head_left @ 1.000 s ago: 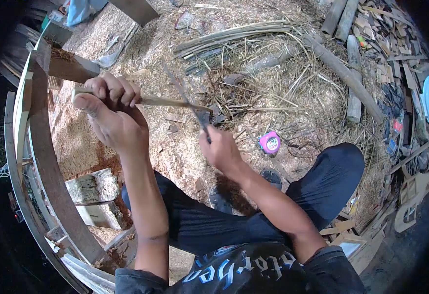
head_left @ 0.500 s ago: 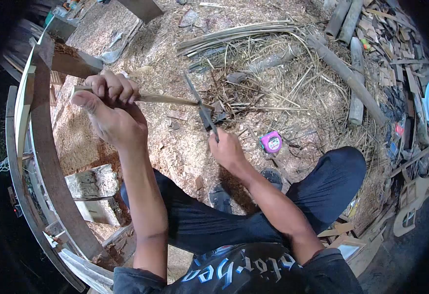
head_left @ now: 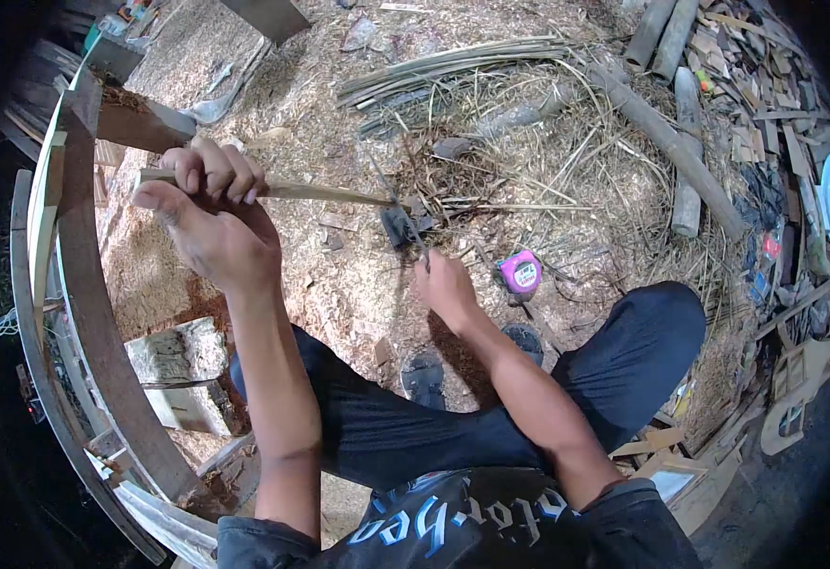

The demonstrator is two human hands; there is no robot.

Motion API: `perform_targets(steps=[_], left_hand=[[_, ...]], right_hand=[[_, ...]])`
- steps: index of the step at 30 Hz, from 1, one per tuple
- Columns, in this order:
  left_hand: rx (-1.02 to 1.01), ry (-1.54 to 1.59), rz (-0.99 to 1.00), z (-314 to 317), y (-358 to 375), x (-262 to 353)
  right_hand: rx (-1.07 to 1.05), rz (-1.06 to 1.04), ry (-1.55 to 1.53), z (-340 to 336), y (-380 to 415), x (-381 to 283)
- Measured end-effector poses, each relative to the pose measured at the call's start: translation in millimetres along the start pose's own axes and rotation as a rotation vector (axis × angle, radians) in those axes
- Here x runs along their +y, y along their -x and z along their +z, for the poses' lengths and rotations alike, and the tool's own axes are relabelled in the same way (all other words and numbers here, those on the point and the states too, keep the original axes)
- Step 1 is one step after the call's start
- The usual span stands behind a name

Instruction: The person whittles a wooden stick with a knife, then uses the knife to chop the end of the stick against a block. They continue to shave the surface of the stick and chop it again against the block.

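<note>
My left hand (head_left: pixel 211 204) is closed around one end of a pale wooden stick (head_left: pixel 325 192), held out level to the right. Lower and closer to my knees, my right hand (head_left: pixel 448 289) grips a long, thin-bladed knife (head_left: pixel 384 174). Its blade points up and left, seen nearly edge-on, and crosses the stick close to the far end. Just below that crossing is a small dark block (head_left: pixel 396 229), partly overlapped by the blade. A pink tape measure (head_left: pixel 521 272) lies on the ground right of my right hand.
Wood shavings cover the ground. Beyond my hands lie a bundle of thin strips (head_left: pixel 453 71) and several logs (head_left: pixel 671 156). A curved wooden frame (head_left: pixel 92 275) stands at left, beside a rough wood block (head_left: pixel 180 375). Scrap wood (head_left: pixel 747 104) is piled at right.
My right hand has shifted slightly right and up, and the knife blade now looks thinner, turned more edge-on. My left hand keeps its hold on the stick, almost in place.
</note>
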State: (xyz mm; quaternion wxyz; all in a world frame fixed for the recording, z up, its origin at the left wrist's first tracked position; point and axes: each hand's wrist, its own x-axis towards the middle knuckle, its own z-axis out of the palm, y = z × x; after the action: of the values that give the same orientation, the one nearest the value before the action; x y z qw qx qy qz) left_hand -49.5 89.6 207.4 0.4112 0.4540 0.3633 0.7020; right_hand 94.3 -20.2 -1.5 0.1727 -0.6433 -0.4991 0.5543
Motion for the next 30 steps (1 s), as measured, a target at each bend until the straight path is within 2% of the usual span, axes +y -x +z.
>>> perform_targets(steps=[2,3,4,6,7,10,11,18,19,20,22,23,24,26,27,28,29,30], left_hand=[[-0.028,-0.004,0.008,-0.5,-3.5,-2.2],[-0.04,-0.019,0.005,-2.7,-2.0,-3.6],[-0.032,-0.021,-0.005,-3.7,-0.5,-4.2],[0.006,-0.072,0.028,-1.7,-3.4,-1.6],[0.002,-0.069,0.033,0.0,-3.7,-0.8],[0.036,-0.034,0.017,2.5,-3.9,-4.2],[0.035,-0.034,0.006,2.4,-3.4,-5.1],[0.067,-0.042,0.021,3.6,-7.0,-4.9],[0.084,-0.048,0.021,3.3,-4.5,-4.8],[0.088,-0.051,0.022,1.9,-4.7,-4.6],[0.133,-0.082,0.012,0.6,-5.6,-1.9],[0.129,-0.08,0.021,2.4,-5.8,-1.3],[0.149,-0.088,0.022,3.5,-4.9,-1.1],[0.161,-0.091,0.028,3.0,-4.5,-2.3],[0.075,-0.046,0.036,-0.5,-1.4,-2.5],[-0.012,-0.001,0.046,-4.1,0.4,-2.6],[-0.16,0.075,0.047,-8.2,1.7,-1.7],[-0.157,0.07,0.044,-11.8,3.3,-0.6]], right_hand=[[-0.028,0.11,-0.014,-5.8,-2.2,-3.6],[0.06,-0.111,0.077,-1.0,-1.3,-3.9],[0.051,-0.102,0.08,6.7,-2.3,4.9],[0.156,-0.24,0.031,17.6,-8.1,16.2],[0.048,-0.01,-0.108,12.2,-6.5,20.8],[0.096,-0.009,0.065,5.7,-10.6,15.5],[0.098,-0.01,-0.044,10.2,-5.0,13.0],[0.094,0.002,-0.062,11.2,-6.1,27.1],[0.258,-0.209,0.145,22.8,-9.1,37.2],[0.253,-0.211,0.147,23.8,-8.3,38.9],[0.147,-0.033,0.018,21.0,-3.6,41.9],[0.29,-0.176,0.173,49.0,-26.1,103.4],[0.295,-0.18,0.167,47.9,-25.2,97.6],[0.115,0.042,0.014,31.1,-16.1,60.5],[0.056,0.082,-0.016,13.8,-4.9,24.2],[0.056,0.081,-0.016,-1.3,4.6,-6.0],[0.058,-0.033,-0.048,-13.6,13.1,-32.1],[0.056,-0.145,-0.08,-19.9,21.0,-50.5]])
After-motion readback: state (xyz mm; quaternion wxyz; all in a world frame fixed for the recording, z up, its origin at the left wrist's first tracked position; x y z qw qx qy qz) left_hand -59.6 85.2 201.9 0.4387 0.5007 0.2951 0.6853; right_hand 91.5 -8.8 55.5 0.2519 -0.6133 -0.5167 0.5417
